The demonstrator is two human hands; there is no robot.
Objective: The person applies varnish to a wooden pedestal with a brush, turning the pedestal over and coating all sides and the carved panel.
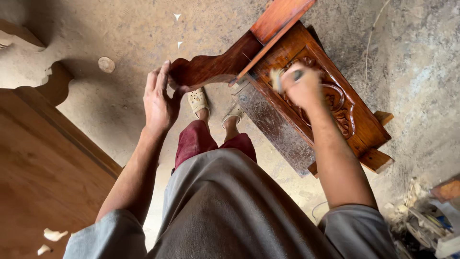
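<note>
Ctr-right of frame: a reddish-brown carved wood panel [335, 103] w/ scroll relief and glossy finish stands on the dusty concrete floor [120, 38]. Left hand [160, 98], fingers flat and together, steadies its curved leg [211, 67]. Right hand [302, 86], blurred, fingers closed round a small brush [277, 79] against the carving.

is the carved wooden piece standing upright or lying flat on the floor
Neither quite: the carved wooden piece is raised and tilted. The left hand steadies its curved end; the right hand, blurred, presses on the carving.
</note>
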